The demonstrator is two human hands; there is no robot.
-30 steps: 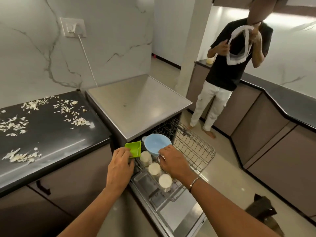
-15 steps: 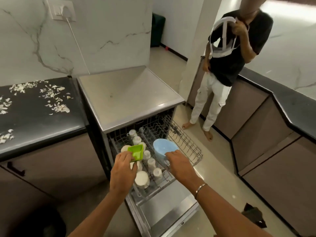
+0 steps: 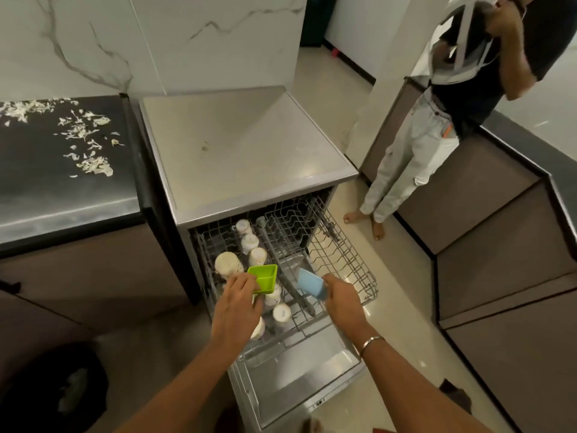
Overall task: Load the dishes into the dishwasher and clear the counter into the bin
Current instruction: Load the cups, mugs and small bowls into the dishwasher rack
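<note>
Mid-loading: left grip (image 3: 237, 304) is pinching the green dish (image 3: 264, 277), right grip (image 3: 342, 296) is clasping the blue bowl (image 3: 310, 285); both are likely needing free rack (image 3: 338, 245) tines at one o'clock.

Scraps (image 3: 90, 164) lie on the surface (image 3: 62, 195); dishwasher (image 3: 237, 151) sits to its right. Rack (image 3: 343, 254) is out over the dropped door (image 3: 296, 379), before us. Cups (image 3: 249, 242) stand in the rack's left part. Our left grip (image 3: 237, 307) holds a square tub (image 3: 265, 276) above them; our right grip (image 3: 343, 295) holds a bowl (image 3: 310, 284) over mid-rack. Another person (image 3: 415, 157) stands far right, behind the rack.
</note>
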